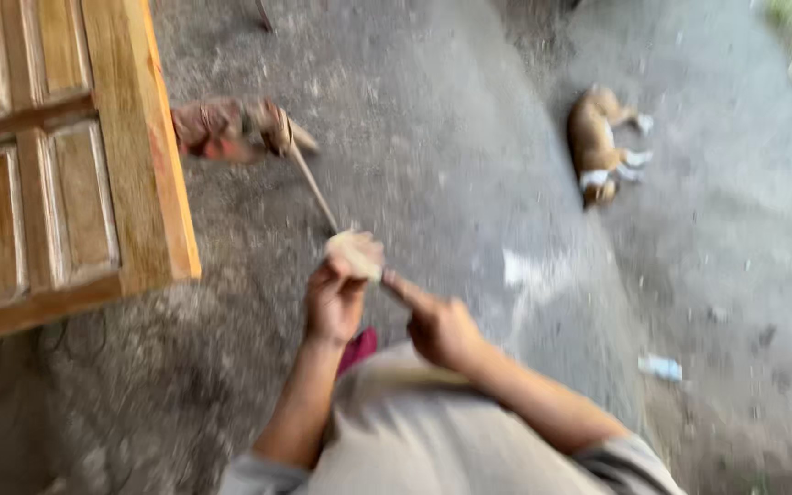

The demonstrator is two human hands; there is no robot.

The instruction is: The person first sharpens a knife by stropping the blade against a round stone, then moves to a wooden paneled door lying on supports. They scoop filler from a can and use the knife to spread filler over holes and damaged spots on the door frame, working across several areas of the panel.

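My left hand (pixel 334 298) grips a pale, folded pad-like piece (pixel 356 252), lifted in front of my chest. Beside it my right hand (pixel 437 323) has its fingers curled and the index finger stretched toward that piece, touching or nearly touching its edge. A thin stick (pixel 313 188) runs from behind the pale piece up to a reddish-brown bundle of cloth (pixel 222 128) lying on the ground. The picture is blurred, so I cannot tell whether the stick is in my left hand too.
A varnished wooden panelled door (pixel 66 156) lies flat at the left, its corner close to my hands. A tan dog (pixel 598 142) lies on the concrete ground at the upper right. A small pale scrap (pixel 660 367) sits at the right.
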